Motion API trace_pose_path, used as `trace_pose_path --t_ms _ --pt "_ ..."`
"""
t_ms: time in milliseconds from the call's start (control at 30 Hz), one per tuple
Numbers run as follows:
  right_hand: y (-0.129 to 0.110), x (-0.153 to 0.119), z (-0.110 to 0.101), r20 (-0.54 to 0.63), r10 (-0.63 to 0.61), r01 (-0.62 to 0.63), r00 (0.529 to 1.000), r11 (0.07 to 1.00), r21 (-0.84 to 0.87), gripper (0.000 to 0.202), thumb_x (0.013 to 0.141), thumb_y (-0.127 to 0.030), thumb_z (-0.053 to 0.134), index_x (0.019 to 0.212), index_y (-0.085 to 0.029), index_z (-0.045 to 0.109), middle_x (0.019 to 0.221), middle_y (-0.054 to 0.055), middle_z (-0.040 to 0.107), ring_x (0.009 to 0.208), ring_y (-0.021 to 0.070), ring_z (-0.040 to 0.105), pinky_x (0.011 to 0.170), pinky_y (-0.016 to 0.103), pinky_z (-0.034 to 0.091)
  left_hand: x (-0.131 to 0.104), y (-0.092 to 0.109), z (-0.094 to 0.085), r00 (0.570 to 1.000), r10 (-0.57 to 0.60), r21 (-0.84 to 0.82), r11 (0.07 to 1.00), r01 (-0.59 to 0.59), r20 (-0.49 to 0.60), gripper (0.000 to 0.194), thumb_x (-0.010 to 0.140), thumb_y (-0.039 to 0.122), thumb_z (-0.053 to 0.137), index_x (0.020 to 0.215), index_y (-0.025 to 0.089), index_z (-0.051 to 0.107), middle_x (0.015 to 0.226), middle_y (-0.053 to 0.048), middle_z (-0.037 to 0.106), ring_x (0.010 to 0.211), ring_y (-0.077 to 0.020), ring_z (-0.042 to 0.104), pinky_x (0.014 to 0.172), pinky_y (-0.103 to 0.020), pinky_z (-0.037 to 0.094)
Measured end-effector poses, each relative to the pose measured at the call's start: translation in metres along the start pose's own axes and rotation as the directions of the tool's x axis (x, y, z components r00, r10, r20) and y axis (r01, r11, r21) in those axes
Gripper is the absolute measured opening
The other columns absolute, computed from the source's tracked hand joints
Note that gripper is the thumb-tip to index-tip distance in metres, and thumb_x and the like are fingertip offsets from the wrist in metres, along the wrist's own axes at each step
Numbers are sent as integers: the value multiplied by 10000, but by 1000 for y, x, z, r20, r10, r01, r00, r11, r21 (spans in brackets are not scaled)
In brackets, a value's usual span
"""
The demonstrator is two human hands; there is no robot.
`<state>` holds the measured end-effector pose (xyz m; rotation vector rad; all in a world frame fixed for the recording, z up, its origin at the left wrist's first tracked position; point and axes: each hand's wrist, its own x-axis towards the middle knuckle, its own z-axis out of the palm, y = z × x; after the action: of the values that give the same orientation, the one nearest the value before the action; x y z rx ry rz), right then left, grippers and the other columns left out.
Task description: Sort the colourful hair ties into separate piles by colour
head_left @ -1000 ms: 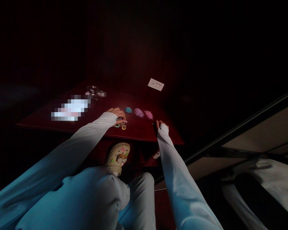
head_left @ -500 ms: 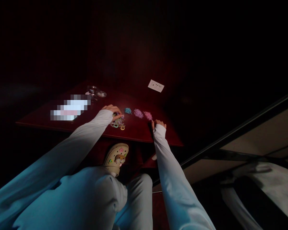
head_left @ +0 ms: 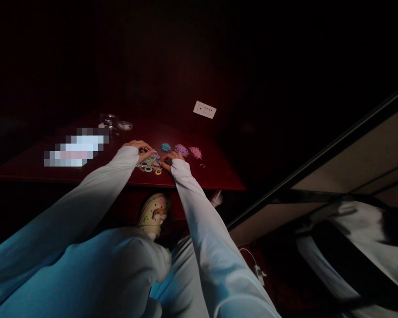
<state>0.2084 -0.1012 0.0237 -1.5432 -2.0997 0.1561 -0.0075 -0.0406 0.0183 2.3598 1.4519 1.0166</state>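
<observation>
On the dark red table [head_left: 219, 174] lies a mixed heap of small coloured rings [head_left: 148, 169]. My left hand [head_left: 139, 148] reaches over the heap's upper left side, its thumb and fingers close together; what they pinch is too small to make out. Against the heap's right side is my right hand [head_left: 170, 160], fingertips at the rings, with anything between them hidden. Behind my right hand sit a blue pile [head_left: 166, 147] and a purple pile [head_left: 181, 149] of thin bands. Farther right is a pink pile [head_left: 196, 153], with a few tiny pale pieces just below it.
A blurred bright rectangle [head_left: 78, 148] lies on the table at left, with clear containers [head_left: 114, 125] behind it. A white socket plate [head_left: 204, 109] is on the back wall. Below the table edge shows a beige clog [head_left: 154, 215].
My right hand has moved left from beside the pink pile to the ring heap. Tiny pale pieces now show below the pink pile. The whole view has shifted.
</observation>
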Motion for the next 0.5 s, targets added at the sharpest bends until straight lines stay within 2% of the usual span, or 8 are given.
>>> trace_pose_path --t_ms 133,233,333,400,500 --pt "8 5 6 -18 70 -70 997 997 28 156 969 -400 723 948 -246 726 1110 -3 702 1130 174 570 1019 265 433 -3 5 -5 999 -20 44 999 18 25 256 936 427 655 1023 234 800 1163 -23 805 1121 -253 645 999 -364 451" --pt "15 13 10 -31 100 -97 994 992 75 171 954 -389 724 897 -228 718 1028 0 706 1047 168 589 974 262 441 -5 9 -7 998 -34 58 998 31 44 214 945 376 684 1045 220 791 1190 -11 799 1114 -235 627 1006 -363 436" --pt "31 15 3 -122 188 -170 975 974 147 164 953 -368 681 902 -218 724 948 1 719 949 172 620 927 270 456 -5 7 -5 998 -55 66 996 53 38 196 937 366 701 1043 229 793 1188 -5 797 1121 -247 631 1004 -377 434" --pt "48 7 -14 -243 320 -285 916 944 168 202 955 -391 639 908 -216 729 914 12 728 930 188 630 911 287 460 -4 4 -3 998 -48 60 997 46 37 204 930 377 699 1041 234 793 1186 -10 796 1131 -257 630 1002 -383 436" --pt "81 -20 -48 -402 482 -475 779 871 124 246 939 -431 614 915 -225 745 962 53 756 1034 232 611 944 326 438 -2 0 -1 999 -22 29 999 21 42 222 913 413 690 1027 251 793 1162 -5 802 1109 -250 628 992 -375 443"
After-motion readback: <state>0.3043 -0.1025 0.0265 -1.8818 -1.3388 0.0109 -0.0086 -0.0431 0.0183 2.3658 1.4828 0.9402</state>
